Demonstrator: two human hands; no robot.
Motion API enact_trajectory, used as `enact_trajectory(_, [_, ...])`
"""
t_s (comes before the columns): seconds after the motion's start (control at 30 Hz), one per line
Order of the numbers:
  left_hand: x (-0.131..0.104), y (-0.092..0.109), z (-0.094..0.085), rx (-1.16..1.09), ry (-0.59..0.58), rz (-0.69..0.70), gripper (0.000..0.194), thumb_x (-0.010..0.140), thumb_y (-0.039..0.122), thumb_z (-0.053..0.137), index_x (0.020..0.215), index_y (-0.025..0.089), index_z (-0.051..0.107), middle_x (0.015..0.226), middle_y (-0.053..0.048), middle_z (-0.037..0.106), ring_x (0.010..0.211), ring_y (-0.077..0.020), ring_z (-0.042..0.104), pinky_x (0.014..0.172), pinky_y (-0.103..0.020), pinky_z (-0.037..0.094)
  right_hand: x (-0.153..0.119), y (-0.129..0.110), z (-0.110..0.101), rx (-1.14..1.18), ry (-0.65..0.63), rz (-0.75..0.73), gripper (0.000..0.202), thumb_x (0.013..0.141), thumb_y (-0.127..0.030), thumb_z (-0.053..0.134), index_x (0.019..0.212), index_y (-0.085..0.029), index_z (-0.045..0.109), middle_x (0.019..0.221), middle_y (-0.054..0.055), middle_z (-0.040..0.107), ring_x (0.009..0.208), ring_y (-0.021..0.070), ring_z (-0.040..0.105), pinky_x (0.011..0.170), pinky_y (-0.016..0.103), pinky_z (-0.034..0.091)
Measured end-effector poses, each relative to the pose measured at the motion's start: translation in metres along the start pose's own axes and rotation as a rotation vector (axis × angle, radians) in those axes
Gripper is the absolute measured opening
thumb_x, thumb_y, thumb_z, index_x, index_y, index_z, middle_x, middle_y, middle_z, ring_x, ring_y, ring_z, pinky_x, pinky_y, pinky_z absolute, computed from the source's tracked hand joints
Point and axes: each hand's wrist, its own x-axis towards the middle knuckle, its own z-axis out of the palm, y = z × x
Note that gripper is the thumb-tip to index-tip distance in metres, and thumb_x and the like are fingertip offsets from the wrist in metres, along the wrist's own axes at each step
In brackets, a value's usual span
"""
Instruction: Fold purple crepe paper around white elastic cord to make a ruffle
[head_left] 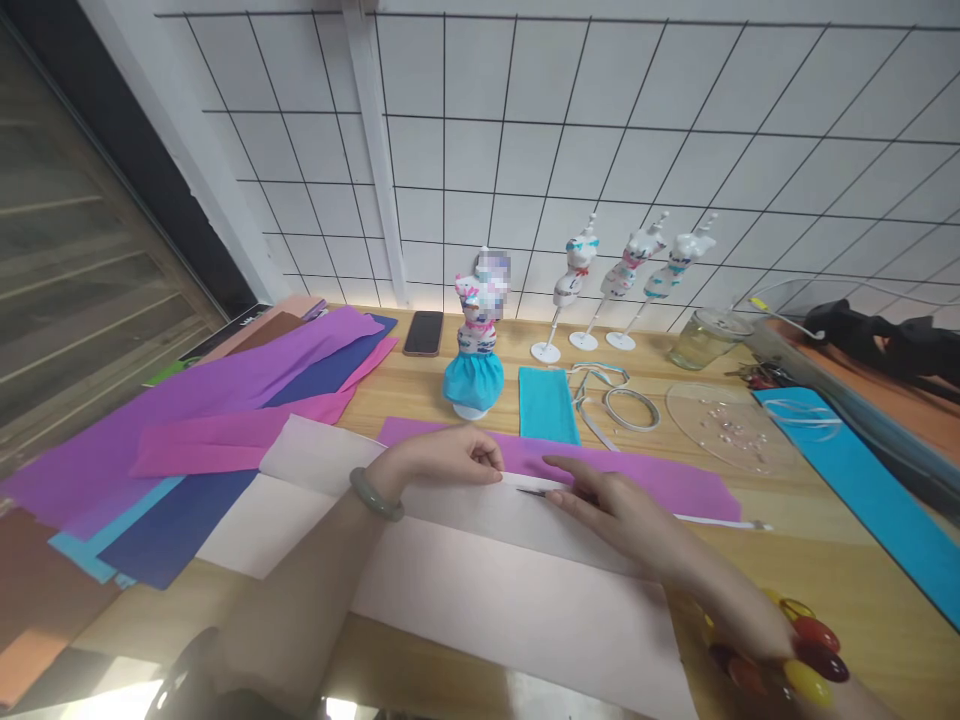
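A long pale pink sheet lies across the table with a fold line along it. Behind its far edge a purple strip stretches to the right. My left hand pinches the far edge of the pale sheet, its fingertips pressed together. To its right, my right hand holds a thin dark pointed tool between thumb and fingers, its tip pointing left over the pale sheet, index finger stretched out. A thin white strip sticks out to the right of my right hand.
A small dress form in a blue skirt stands behind my hands. Also behind are a phone, a blue cloth piece, ribbon rolls, bare forms and a glass jar. Coloured sheets overlap at left.
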Motion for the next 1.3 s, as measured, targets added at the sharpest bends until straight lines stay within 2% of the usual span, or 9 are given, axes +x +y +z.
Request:
enact_trajectory(0.2, [-0.001,0.0,0.001,-0.02,-0.005,0.008,0.018,0.073,0.028,0.055,0.084,0.016,0.062,0.079,0.0,0.061,0.071,-0.0122,0.055,0.063,-0.022,0.041,0.0,-0.001,0.0,0.021,-0.005,-0.013,0.053,0.087,-0.052,0.039,0.132,-0.025,0.043,0.087,0.005,0.068,0.078,0.0226,0.062,0.07,0.035,0.046])
enact_trajectory(0.57, [-0.002,-0.002,0.0,-0.002,0.0,0.041,0.018,0.074,0.029,0.053,0.083,0.016,0.063,0.081,-0.001,0.063,0.072,-0.0134,0.057,0.062,-0.023,0.043,0.001,-0.003,0.002,-0.01,0.002,-0.004,0.051,0.088,-0.05,0.04,0.134,-0.029,0.039,0.085,0.001,0.068,0.077,0.02,0.06,0.068,0.031,0.044])
enact_trajectory(0.8, [-0.001,-0.005,0.002,-0.013,0.015,0.056,0.016,0.073,0.027,0.055,0.081,0.017,0.063,0.079,-0.001,0.063,0.072,-0.0138,0.057,0.062,-0.023,0.043,-0.002,-0.002,0.005,-0.008,0.026,-0.012,0.052,0.088,-0.052,0.039,0.133,-0.027,0.041,0.068,-0.001,0.06,0.064,0.0168,0.054,0.058,0.026,0.04])
enact_trajectory(1.13, [0.0,-0.007,0.002,-0.018,0.011,0.044,0.015,0.073,0.027,0.055,0.082,0.018,0.063,0.079,0.0,0.063,0.073,-0.0133,0.058,0.063,-0.023,0.043,0.0,0.003,0.01,0.019,0.053,-0.029,0.049,0.088,-0.049,0.042,0.13,-0.025,0.044,0.063,-0.003,0.052,0.058,0.0136,0.048,0.054,0.024,0.035])
enact_trajectory(1.3, [-0.001,-0.007,0.002,-0.015,0.005,0.029,0.015,0.073,0.026,0.055,0.083,0.017,0.063,0.08,0.0,0.063,0.073,-0.0134,0.058,0.062,-0.022,0.043,-0.001,0.001,0.008,0.013,0.036,-0.03,0.05,0.089,-0.049,0.04,0.132,-0.025,0.041,0.058,-0.005,0.049,0.055,0.0132,0.046,0.052,0.024,0.032])
